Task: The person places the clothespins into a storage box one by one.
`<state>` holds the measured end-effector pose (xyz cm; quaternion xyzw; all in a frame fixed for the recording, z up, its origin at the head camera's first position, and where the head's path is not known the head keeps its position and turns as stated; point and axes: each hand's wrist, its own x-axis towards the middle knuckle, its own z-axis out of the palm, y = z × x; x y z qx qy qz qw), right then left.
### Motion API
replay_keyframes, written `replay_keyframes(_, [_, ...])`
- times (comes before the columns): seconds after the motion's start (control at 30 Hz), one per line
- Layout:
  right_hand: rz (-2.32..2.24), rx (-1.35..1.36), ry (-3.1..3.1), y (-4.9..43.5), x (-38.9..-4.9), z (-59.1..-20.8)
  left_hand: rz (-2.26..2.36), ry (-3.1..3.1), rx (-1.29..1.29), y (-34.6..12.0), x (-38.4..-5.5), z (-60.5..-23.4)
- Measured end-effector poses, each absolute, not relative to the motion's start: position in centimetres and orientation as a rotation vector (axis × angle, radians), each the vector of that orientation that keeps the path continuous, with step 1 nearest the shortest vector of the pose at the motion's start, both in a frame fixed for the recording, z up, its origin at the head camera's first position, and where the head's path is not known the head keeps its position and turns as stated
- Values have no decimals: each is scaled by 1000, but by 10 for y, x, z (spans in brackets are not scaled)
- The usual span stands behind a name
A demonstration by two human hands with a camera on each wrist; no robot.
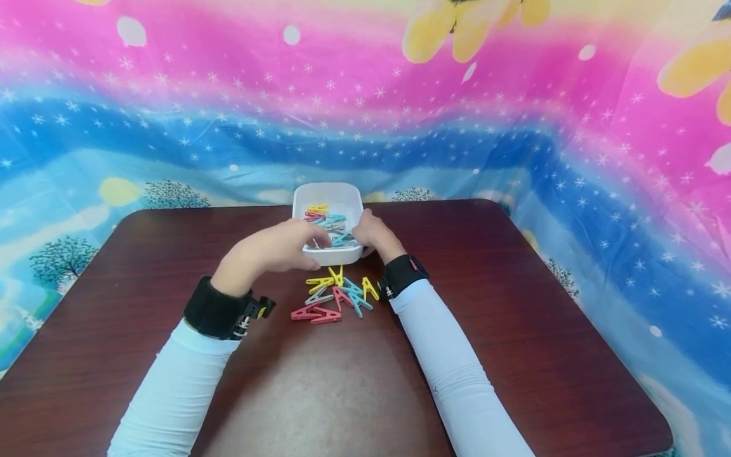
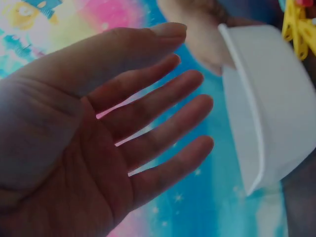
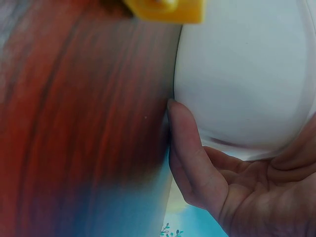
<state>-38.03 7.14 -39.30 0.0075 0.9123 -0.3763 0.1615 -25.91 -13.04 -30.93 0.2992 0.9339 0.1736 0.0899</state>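
Observation:
A white plastic container (image 1: pixel 333 256) stands near the far edge of the table, with several clothespins (image 1: pixel 329 219) in yellow, red, blue and grey inside. My right hand (image 1: pixel 374 232) grips its right side, thumb and fingers about the wall. In the right wrist view the fingers (image 3: pixel 190 143) curl along the container's lower edge (image 3: pixel 237 84). At the front left rim is my left hand (image 1: pixel 280 244), its thumb and fingers spread apart. The left wrist view shows that hand (image 2: pixel 113 123) holding nothing, with the container (image 2: pixel 281 94) beyond its fingertips.
Several loose clothespins (image 1: pixel 334 295), yellow, red, blue and grey, lie in a pile on the dark wooden table (image 1: pixel 485 355) just in front of the container. A colourful patterned cloth (image 1: pixel 257 139) hangs behind the table and along its sides.

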Motion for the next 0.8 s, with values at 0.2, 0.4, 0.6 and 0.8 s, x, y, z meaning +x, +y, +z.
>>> replay_keyframes(0.2, [-1087,11,2600,72,-380,-393,391,2618,803,-119,-260,-326])
replay_keyframes(0.4, [-1072,9,2599,72,-380,-394,278,2589,718,-112,-263,-344])
replay_keyframes(0.6, [-1062,14,2596,73,-381,-396,236,2590,687,-106,-265,-355])
replay_keyframes(0.8, [-1076,-5,2605,73,-380,-395,232,2604,639,-103,-268,-362])
